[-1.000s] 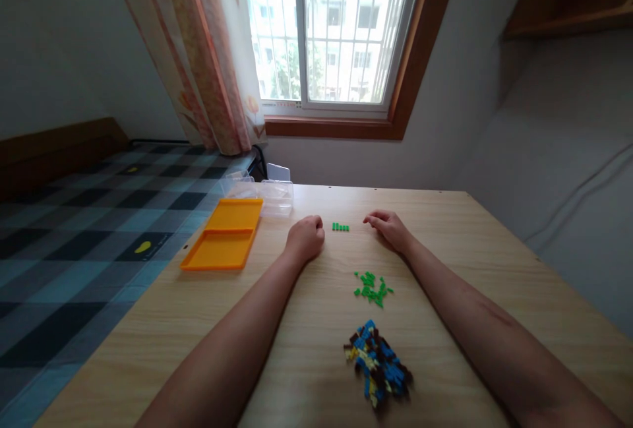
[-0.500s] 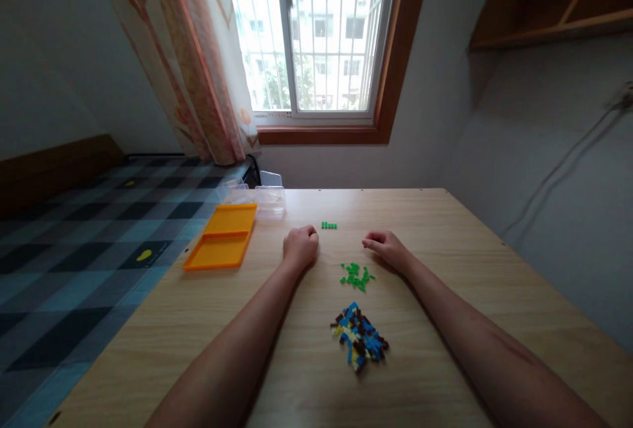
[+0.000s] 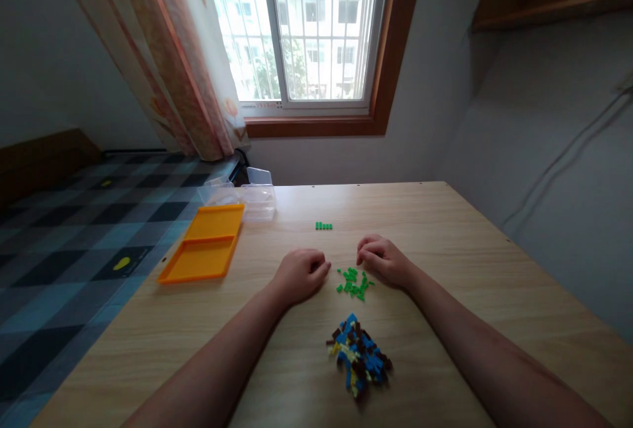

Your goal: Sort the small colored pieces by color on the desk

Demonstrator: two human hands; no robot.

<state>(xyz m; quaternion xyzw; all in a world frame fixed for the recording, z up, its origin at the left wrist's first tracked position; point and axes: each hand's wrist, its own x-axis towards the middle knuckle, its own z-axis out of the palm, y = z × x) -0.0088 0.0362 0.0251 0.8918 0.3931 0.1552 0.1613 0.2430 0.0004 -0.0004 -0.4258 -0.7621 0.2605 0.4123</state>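
Observation:
A loose pile of small green bricks [image 3: 353,283] lies on the wooden table [image 3: 469,263] between my hands. My left hand [image 3: 300,272] rests on the table just left of the pile, fingers curled, nothing visibly in it. My right hand [image 3: 383,260] sits at the pile's upper right edge, fingers bent down toward the bricks. Farther back lies a short joined row of green bricks [image 3: 324,225]. Nearer to me is a heap of blue, brown and yellow bricks [image 3: 358,355].
An open orange tray [image 3: 205,251] lies at the table's left edge, with a clear plastic box [image 3: 247,196] behind it. A bed with a checked cover [image 3: 64,237] is on the left. The window and curtain stand behind the table, a grey wall to the right.
Both hands have drawn back from beside the joined green row to either side of the loose green pile. The view has shifted a little.

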